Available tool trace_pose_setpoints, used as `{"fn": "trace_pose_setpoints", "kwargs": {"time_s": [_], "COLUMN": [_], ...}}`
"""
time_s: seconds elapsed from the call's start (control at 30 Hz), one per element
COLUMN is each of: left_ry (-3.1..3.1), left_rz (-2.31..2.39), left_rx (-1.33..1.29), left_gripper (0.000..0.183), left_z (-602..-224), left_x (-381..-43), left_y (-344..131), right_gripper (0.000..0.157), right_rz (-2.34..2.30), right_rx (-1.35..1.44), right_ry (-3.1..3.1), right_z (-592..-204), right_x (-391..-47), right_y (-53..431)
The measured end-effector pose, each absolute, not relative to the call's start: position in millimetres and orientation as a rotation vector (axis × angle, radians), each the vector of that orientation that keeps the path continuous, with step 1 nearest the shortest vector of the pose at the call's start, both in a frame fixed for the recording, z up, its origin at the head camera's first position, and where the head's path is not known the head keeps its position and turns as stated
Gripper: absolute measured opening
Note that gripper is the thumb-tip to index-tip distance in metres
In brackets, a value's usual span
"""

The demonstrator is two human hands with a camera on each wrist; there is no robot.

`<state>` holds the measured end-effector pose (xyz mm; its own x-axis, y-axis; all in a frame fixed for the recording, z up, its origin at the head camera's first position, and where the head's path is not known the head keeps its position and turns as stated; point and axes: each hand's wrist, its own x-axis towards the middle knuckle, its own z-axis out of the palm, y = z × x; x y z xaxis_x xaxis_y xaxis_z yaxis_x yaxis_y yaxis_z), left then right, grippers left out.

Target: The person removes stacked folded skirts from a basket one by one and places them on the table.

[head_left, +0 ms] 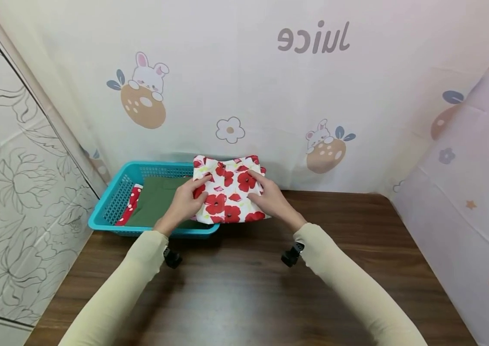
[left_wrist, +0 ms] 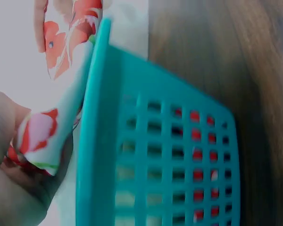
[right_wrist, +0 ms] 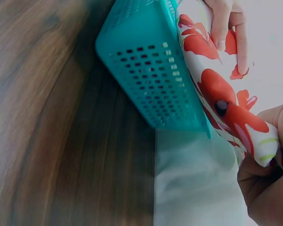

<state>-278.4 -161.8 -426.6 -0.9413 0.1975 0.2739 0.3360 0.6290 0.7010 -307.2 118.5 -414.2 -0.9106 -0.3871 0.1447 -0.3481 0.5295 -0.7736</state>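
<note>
Both hands hold a folded white cloth with red flowers (head_left: 228,192) by its two sides. In the head view the cloth overlaps the right end of a teal plastic basket (head_left: 151,229). My left hand (head_left: 187,198) grips the cloth's left side, thumb on top and other fingers partly hidden under it. On the opposite side my right hand (head_left: 270,194) pinches it between thumb and fingers. Inside the basket lie a folded dark green cloth (head_left: 154,197) and a red cloth with white dots (head_left: 132,205). The left wrist view shows the basket's rim (left_wrist: 92,117) close beside the flowered cloth.
The basket stands on a dark wooden table (head_left: 244,288) against a printed white curtain (head_left: 249,81) at the back. A panel with flower line drawings (head_left: 15,192) borders the left side. More printed curtain (head_left: 469,182) hangs on the right.
</note>
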Motion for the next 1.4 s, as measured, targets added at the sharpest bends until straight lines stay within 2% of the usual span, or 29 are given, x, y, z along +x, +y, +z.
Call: {"fn": "trace_pose_setpoints", "kwargs": {"time_s": [0.17, 0.53, 0.87, 1.03, 1.2, 1.4], "left_ry": [-2.704, -2.802, -2.669, -2.649, -2.562, -2.573], "left_rz": [-1.212, -1.292, -1.133, -1.018, -1.116, -1.274], "left_rx": [-0.472, -0.359, -0.466, -0.485, -0.545, -0.548], "left_gripper": [0.055, 0.055, 0.048, 0.049, 0.051, 0.055], "left_z": [-431.5, -434.0, -431.0, -417.6, -402.2, -405.7], "left_x": [-279.9, -279.9, -272.2, -264.1, -259.8, -258.6], "left_y": [-146.5, -127.9, -98.7, -72.9, -42.7, -11.7], "right_gripper": [0.072, 0.070, 0.070, 0.070, 0.072, 0.073], "right_rz": [-1.363, -1.349, -1.358, -1.378, -1.397, -1.346], "right_rx": [-0.632, -0.613, -0.607, -0.591, -0.528, -0.452], "right_ry": [2.720, 2.739, 2.771, 2.802, 2.836, 2.890], "right_z": [-419.2, -430.2, -432.1, -434.0, -437.3, -437.4], "right_x": [-304.7, -299.8, -290.6, -288.1, -287.6, -282.5], "right_y": [133.6, 147.8, 167.3, 189.5, 220.7, 256.3]}}
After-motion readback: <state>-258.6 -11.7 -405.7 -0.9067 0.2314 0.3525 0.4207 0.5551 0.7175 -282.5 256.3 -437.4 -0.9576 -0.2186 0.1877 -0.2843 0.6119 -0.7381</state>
